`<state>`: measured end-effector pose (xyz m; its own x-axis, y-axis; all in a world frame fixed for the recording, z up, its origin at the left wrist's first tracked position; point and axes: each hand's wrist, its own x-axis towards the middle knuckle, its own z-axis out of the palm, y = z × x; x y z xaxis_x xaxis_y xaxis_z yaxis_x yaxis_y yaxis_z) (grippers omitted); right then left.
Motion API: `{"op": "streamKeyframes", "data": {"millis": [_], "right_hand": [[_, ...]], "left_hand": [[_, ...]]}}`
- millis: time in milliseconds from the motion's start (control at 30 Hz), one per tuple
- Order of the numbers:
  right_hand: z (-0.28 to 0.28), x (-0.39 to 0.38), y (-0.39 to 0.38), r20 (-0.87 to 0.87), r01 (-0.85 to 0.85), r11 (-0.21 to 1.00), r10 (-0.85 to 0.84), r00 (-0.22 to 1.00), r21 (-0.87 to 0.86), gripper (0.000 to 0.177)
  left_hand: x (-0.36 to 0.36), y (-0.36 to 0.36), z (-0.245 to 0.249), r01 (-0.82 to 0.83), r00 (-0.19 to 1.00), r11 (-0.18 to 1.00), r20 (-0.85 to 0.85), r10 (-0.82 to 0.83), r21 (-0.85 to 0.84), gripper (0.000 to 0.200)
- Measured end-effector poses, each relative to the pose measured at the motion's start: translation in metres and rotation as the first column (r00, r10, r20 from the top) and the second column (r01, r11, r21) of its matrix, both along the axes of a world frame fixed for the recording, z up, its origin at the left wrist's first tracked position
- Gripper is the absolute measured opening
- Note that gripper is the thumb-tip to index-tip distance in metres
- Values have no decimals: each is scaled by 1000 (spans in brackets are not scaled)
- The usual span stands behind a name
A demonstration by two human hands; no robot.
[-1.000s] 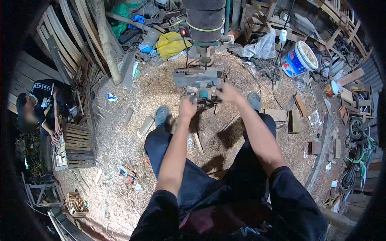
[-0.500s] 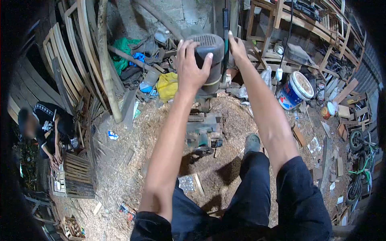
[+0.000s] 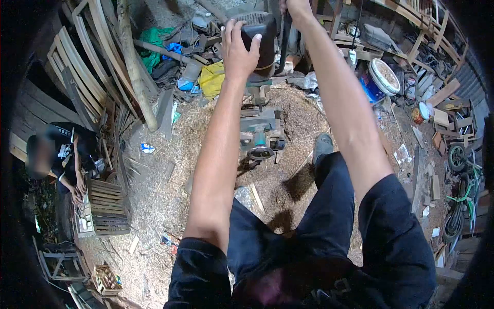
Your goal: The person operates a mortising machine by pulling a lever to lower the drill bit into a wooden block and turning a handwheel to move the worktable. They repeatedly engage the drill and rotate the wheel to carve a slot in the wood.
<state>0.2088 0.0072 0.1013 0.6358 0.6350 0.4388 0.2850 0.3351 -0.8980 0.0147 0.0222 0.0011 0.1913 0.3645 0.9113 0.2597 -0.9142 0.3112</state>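
A dark machine housing [image 3: 261, 44] with a vented round top stands ahead, above a vise-like metal base with a round handwheel [image 3: 260, 152]. My left hand [image 3: 240, 54] lies with spread fingers against the housing's left side and top edge. Just right of the housing, at the top edge of the view, my right hand [image 3: 297, 9] has its fingers wrapped round a dark upright lever [image 3: 284, 38]. Part of that hand is cut off by the frame.
A person [image 3: 69, 154] crouches at the left beside a slatted wooden piece [image 3: 108, 206]. A paint bucket [image 3: 383, 77] stands at the right. A long pole [image 3: 132, 67] leans at the left, and wood shavings cover the floor.
The view has tilted down, so the machine sits higher in the frame. My right hand has gone from fingers partly raised beside the lever to closed round it. My left hand stays on the housing.
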Motion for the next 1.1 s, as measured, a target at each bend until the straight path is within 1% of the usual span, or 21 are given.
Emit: {"op": "streamKeyframes", "data": {"millis": [67, 133, 200, 233, 333, 367, 400, 467, 500, 533, 600, 633, 700, 767, 800, 867, 900, 933, 1000, 1067, 1100], "right_hand": [[-22, -5, -16, 11, -103, 992, 103, 995, 75, 45], [-37, -9, -32, 14, -128, 990, 128, 992, 64, 45], [-27, -12, -38, -28, -211, 976, 213, 977, 54, 48], [-22, -16, -37, -89, -190, 980, 194, 977, 56, 36], [11, -18, -57, -180, -359, 925, 336, 925, -120, 33], [17, 8, -28, -261, -442, 875, 388, 884, -197, 55], [20, 9, -29, -74, -346, 903, 339, 938, -255, 56], [18, 6, -24, 306, -134, 938, 236, 922, -319, 58], [3, -3, -19, 219, -27, 989, 59, 974, -148, 58], [-10, -5, -17, 240, 24, 998, -8, 971, -62, 58], [-16, -18, -31, 273, 128, 983, -161, 949, 135, 57], [-19, -19, -34, 264, 52, 981, -101, 959, 185, 57], [-14, -19, -48, 89, -230, 970, 223, 971, 79, 55], [1, -14, -57, -165, -487, 872, 475, 864, -38, 51], [6, -6, -53, -114, -525, 850, 518, 848, -50, 51], [-3, 5, -46, -35, -595, 799, 595, 803, -88, 50], [-15, -4, -46, 98, -495, 868, 489, 867, 47, 47], [-23, -9, -44, 88, -466, 876, 458, 884, 124, 46], [-33, -18, -42, 52, -399, 875, 401, 915, 276, 44], [-38, -25, -54, 113, -343, 892, 323, 940, 294, 39], [-39, -28, -58, 130, -317, 897, 291, 948, 307, 39]], "left_hand": [[-4, -10, -9, 4, 1000, 999, -11, -4, -43, 58], [-17, -30, -14, 31, 995, 988, -93, -46, -150, 69], [-26, -38, -9, 75, 987, 971, -121, -104, -226, 74], [-31, -39, -6, 60, 975, 957, -190, -117, -284, 79], [-46, -45, 15, 24, 906, 908, -375, -197, -418, 81], [-48, -41, 17, 2, 884, 922, -430, -183, -386, 83], [-46, -39, 17, -14, 873, 930, -457, -168, -368, 84], [-44, -40, 16, -55, 851, 939, -507, -133, -339, 87], [-44, -44, 15, -21, 867, 917, -463, -182, -398, 89], [-43, -49, 10, 17, 876, 889, -421, -234, -458, 91], [-36, -55, 0, 38, 888, 894, -395, -236, -447, 94], [-33, -54, -6, 15, 893, 925, -411, -183, -380, 96], [-26, -46, -18, -24, 893, 958, -436, -108, -286, 101], [-22, -53, -25, -7, 912, 958, -394, -111, -286, 102], [-19, -53, -22, 0, 924, 961, -367, -105, -276, 103], [-16, -55, -24, -100, 904, 961, -428, -21, -259, 105], [-14, -56, -26, -123, 903, 965, -430, 11, -233, 105], [-12, -57, -28, -147, 902, 968, -429, 46, -205, 104], [-13, -57, -32, -135, 909, 958, -416, 17, -255, 103], [-15, -54, -30, -100, 915, 951, -402, -28, -293, 102], [-16, -56, -29, -139, 902, 953, -431, 10, -268, 101]]}}
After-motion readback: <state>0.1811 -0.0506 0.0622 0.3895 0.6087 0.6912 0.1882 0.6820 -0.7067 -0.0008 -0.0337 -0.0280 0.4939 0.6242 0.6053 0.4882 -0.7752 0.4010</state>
